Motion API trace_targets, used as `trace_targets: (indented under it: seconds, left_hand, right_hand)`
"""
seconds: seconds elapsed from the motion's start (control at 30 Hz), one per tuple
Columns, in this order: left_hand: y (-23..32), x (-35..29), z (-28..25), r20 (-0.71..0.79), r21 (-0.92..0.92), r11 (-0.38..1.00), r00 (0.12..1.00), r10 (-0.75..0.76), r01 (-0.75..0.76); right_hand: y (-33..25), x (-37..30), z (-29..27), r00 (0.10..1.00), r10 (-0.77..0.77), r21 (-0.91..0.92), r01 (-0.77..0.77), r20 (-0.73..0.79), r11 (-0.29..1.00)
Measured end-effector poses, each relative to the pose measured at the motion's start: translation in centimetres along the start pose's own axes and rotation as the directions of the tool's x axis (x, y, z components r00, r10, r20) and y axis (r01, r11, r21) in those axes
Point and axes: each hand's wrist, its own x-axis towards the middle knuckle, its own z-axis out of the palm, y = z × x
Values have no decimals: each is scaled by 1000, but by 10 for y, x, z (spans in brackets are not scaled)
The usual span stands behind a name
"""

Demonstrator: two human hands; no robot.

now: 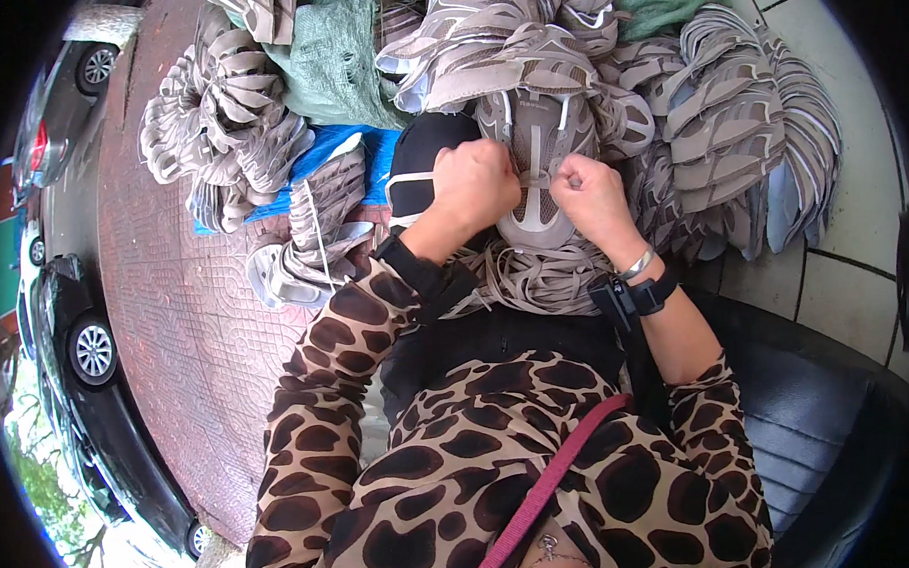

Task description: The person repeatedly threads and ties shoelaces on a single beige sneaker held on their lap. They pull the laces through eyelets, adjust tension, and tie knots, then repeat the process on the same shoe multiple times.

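A grey-brown shoe upper (535, 213) lies across my lap, its toe pointing toward me. Over its left edge, my left hand (478, 186) is closed in a fist. My right hand (594, 199) is closed in a pinch at the upper's right edge. Between the two hands a thin pale shoelace (536, 180) runs across the upper, and both hands appear to grip it. The fingertips are partly hidden. Just below the toe, a heap of loose beige laces (546, 278) rests on my lap.
More stacked shoe uppers lie at the far left (214, 122), ahead (497, 57) and right (734, 124). A tied bundle (322, 209) sits near a blue sheet (375, 162). Green sacks (332, 63) stand behind. A black padded seat (789, 412) is at my right; parked cars (97, 357) stand left.
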Motion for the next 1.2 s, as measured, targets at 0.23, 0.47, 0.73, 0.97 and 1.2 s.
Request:
trace_targets:
  seconds: [0.23, 0.47, 0.73, 0.97, 1.2]
  left_hand:
    - [-17, 2, -33, 13, 336, 633, 675, 737, -698]
    - [-34, 35, -48, 338, -116, 755, 689, 640, -645]
    - [-39, 32, -28, 304, 4, 760, 725, 618, -650]
    - [-24, 23, -28, 294, 120, 858, 843, 450, -500]
    - [-27, 41, -27, 453, 28, 843, 758, 469, -537]
  right_hand:
    - [-30, 20, -43, 847, -433, -487, 532, 309, 693]
    - [-26, 63, -56, 615, -417, -287, 732, 669, 618]
    - [-19, 55, -47, 671, -427, -330, 701, 606, 633]
    - [-14, 42, -44, 747, -437, -395, 646, 501, 653]
    - [-10, 44, -46, 719, -438, -335, 661, 540, 672]
